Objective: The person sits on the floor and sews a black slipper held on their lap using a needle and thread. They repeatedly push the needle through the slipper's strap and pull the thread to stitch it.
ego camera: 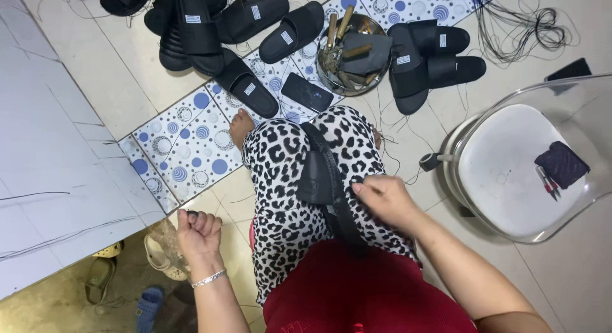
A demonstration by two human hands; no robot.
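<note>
Right hand (386, 199) pinching black slide sandal (322, 173) on lap, left hand (199, 232) fisted, perhaps gripping thread, white-labelled sandals (245, 84) beyond

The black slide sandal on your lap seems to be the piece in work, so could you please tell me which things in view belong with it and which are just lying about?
In use:
black slide sandal on the lap
right hand pressing on it
left hand, fisted
metal bowl of tools
black thread

Lying about:
other black sandals
phone
clear chair
dark pouch
</note>
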